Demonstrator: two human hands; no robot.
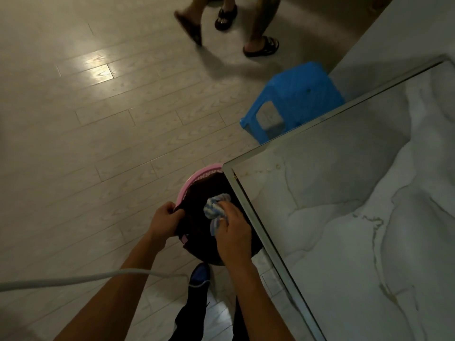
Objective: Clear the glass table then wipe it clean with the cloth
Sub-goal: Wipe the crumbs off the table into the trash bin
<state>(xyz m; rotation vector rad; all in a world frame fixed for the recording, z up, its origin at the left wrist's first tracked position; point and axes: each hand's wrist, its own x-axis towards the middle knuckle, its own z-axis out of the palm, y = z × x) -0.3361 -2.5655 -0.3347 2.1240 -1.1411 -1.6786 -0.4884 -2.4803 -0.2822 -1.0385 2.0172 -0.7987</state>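
Observation:
The glass table (344, 188) fills the right side, its top over a white marbled pattern, with small crumbs near its left corner. Just off that corner stands a pink bin (194, 178) lined with a dark bag (199, 200). My left hand (165, 216) pinches the bag's rim on the bin's left side. My right hand (231, 227) is closed around a blue-and-white striped cloth (213, 207), held over the bin's mouth beside the table edge.
A blue plastic stool (293, 99) stands on the floor behind the table's far edge. Two people's legs in dark sandals (261, 46) move across the pale wood-look floor at the top. A white cable (86, 279) runs across the lower left. My blue shoe (200, 274) is below the bin.

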